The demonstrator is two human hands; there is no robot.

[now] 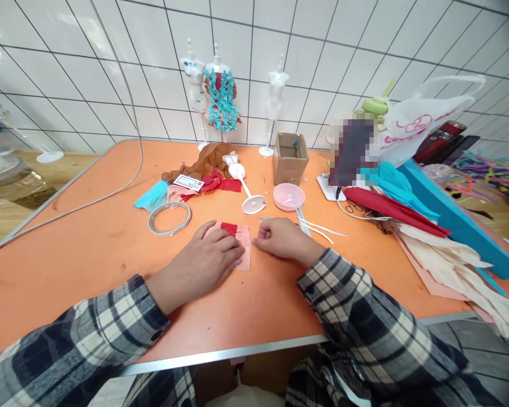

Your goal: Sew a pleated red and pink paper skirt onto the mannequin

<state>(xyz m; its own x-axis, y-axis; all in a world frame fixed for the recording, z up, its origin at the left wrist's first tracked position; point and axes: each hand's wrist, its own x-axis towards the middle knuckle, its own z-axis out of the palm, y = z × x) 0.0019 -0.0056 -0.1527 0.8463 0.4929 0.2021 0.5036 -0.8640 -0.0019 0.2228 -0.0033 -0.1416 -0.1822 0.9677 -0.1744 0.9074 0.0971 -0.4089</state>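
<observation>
Orange table (89, 249); white tiled wall (322, 45)

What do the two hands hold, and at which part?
Left hand presses flat on the pink and red cloth; right hand meets its right edge, grip unclear.

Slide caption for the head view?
Left hand flat on pink-and-red fabric piece, right hand curled at its edge, on orange table.

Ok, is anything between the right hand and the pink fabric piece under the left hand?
Nothing visible. The right hand sits curled at the right edge of the pink fabric piece, on which the left hand lies flat. The white strips and pink dish lie beyond the right hand, not between.
</observation>
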